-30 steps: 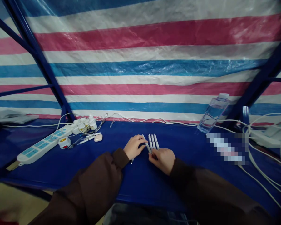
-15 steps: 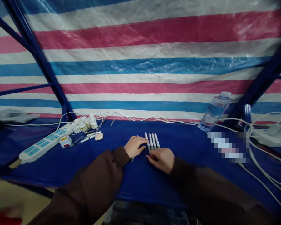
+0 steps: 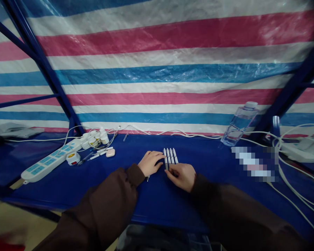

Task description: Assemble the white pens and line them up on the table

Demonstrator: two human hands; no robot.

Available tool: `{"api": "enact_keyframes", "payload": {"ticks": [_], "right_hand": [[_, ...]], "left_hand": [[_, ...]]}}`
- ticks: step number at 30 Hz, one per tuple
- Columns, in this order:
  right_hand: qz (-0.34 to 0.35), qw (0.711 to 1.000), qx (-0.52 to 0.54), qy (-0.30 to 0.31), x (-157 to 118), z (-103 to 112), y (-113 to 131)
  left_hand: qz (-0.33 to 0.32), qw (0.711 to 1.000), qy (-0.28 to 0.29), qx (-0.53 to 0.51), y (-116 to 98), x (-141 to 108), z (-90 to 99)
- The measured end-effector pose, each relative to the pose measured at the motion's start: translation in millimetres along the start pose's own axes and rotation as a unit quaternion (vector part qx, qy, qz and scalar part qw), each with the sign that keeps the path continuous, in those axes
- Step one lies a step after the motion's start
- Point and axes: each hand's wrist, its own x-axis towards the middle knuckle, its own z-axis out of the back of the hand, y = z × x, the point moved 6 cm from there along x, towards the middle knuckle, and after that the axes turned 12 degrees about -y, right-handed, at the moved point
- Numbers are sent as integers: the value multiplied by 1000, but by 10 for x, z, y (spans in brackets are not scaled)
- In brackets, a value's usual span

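Observation:
Several white pens (image 3: 174, 155) lie side by side on the blue table, nearly parallel, with their upper ends pointing away from me. My left hand (image 3: 150, 164) rests palm down to their left, fingers stretched, its fingertips touching the leftmost pen (image 3: 165, 159). Beneath that palm a thin tip sticks out towards me; the rest of it is hidden. My right hand (image 3: 183, 176) is curled at the near ends of the row, thumb and forefinger closed round the lower end of the leftmost pen. It covers the lower parts of the other pens.
To the left lie a white power strip (image 3: 51, 162) with plugs, a cube-shaped adapter (image 3: 73, 158), loose pens (image 3: 97, 154) and a small pale case (image 3: 110, 152). At the back right stands a clear bottle (image 3: 239, 123). White cables (image 3: 284, 174) trail over the right side.
The leftmost pen has shifted slightly right, closer to the others in the row. My right thumb has moved a little with it; my left hand stays almost in place.

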Motion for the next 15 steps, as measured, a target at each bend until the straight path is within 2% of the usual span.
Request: {"api": "enact_keyframes", "payload": {"ticks": [4,6,11,15], "right_hand": [[-43,999,3,-16,18,48,-78],[-69,997,3,-25,25,74,-130],[-119,992,14,-40,36,113,-223],[-117,992,18,-43,39,114,-231]], "left_hand": [[93,989,-57,103,120,0,144],[143,977,-61,146,187,-22,184],[232,961,11,148,297,-86,118],[222,964,32,141,298,-85,82]]}}
